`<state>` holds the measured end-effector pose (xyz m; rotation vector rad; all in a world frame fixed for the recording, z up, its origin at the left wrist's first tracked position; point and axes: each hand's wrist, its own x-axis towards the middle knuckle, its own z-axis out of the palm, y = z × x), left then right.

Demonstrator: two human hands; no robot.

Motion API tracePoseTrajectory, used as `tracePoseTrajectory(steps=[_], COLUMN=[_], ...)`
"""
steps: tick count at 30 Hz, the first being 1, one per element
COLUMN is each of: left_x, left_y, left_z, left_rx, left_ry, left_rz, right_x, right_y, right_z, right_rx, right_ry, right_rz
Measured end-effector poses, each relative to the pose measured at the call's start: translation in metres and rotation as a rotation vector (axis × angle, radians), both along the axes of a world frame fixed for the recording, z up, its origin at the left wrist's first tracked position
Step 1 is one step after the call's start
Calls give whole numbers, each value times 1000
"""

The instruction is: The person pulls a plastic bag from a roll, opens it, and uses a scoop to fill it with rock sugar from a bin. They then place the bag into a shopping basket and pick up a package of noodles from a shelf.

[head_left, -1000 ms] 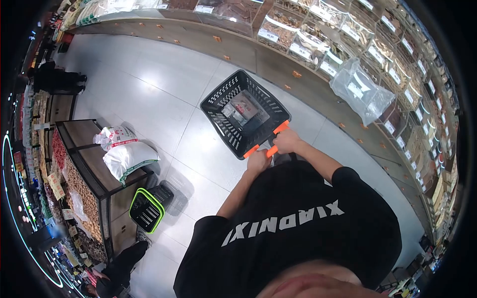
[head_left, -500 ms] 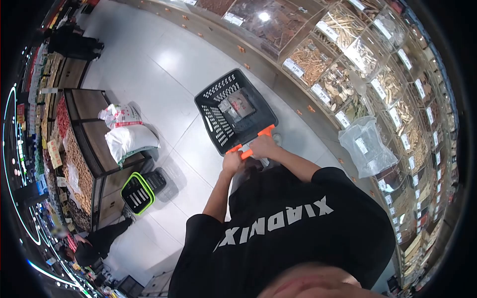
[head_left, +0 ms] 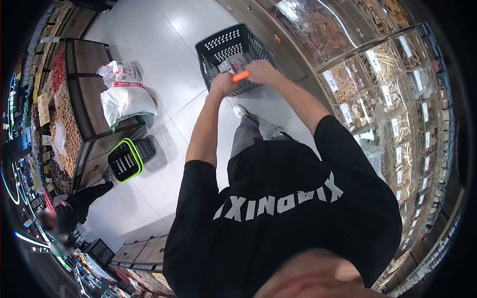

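Observation:
Both my hands are closed round the orange handle (head_left: 240, 76) of a dark grey shopping basket (head_left: 221, 42) in front of me. My left hand (head_left: 224, 84) grips the handle's left end, and my right hand (head_left: 263, 72) grips its right part. A short orange stretch shows between them. Inside the basket lies a clear plastic package (head_left: 234, 63) with red print; my hands and the handle hide part of it. My arms reach out nearly straight, away from my black shirt.
Clear bins (head_left: 343, 82) of dried goods with price tags line the right. On the left are a nut display (head_left: 67, 131), white sacks (head_left: 126, 104) and a green-rimmed basket (head_left: 125, 160) on the floor. A person in black (head_left: 82, 203) is at lower left.
My hands and the basket have moved farther from my body, and my arms are straighter. My legs and a shoe now show below the basket. The shelves have shifted in view.

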<state>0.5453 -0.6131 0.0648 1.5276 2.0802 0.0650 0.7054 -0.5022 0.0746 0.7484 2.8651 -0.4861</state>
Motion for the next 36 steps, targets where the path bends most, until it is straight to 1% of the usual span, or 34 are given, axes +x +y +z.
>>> tracePoseTrajectory(steps=[3,4,6,8,9,10,11,12,13,14,16,18,20,21,24,26,27,30,36], left_x=[-53,-62,-77,-72,-65,-61,-60,-59,-62,-67,-85,-103,-114,-117,-141,-153,-159,-181,-220], left_y=[48,53,52,39,33,26,24,18,20,33,50,70,85,93,109,126,134,158,197], left_z=[22,13,-4,-15,-31,-40,-45,-48,-46,-45,-44,-41,-37,-41,-40,-37,-38,-37,-32], left_rx=[30,45,-5,-23,-29,-26,-16,-17,-21,-11,-24,-48,-35,-61,-4,2,9,26,-16], left_ry=[-32,-3,-62,-49,-24,-53,-59,-70,-62,-48,-54,-82,-57,-17,11,78,109,122,103], left_rz=[-44,-31,-48,-102,-80,-140,-138,-136,-132,-121,-108,-119,-140,-104,-62,-3,15,42,118], right_x=[-49,-56,-67,-74,-69,-63,-57,-53,-59,-70,-87,-103,-117,-123,-145,-164,-172,-197,-242], right_y=[50,53,53,59,43,29,30,29,33,51,62,84,99,106,132,150,159,186,228], right_z=[31,29,16,-4,-19,-32,-40,-43,-35,-28,-27,-23,-26,-34,-37,-38,-34,-30,-37], right_rx=[-15,-21,-28,-15,-40,-67,-55,-55,-56,-41,-56,-55,-61,-63,-64,-56,-59,-64,-52], right_ry=[37,36,38,-127,-218,-184,-140,-101,-164,-171,-185,-162,-136,-125,-117,-60,-73,-55,-14], right_rz=[39,47,55,77,91,84,73,63,41,43,48,96,115,112,153,145,157,184,199])
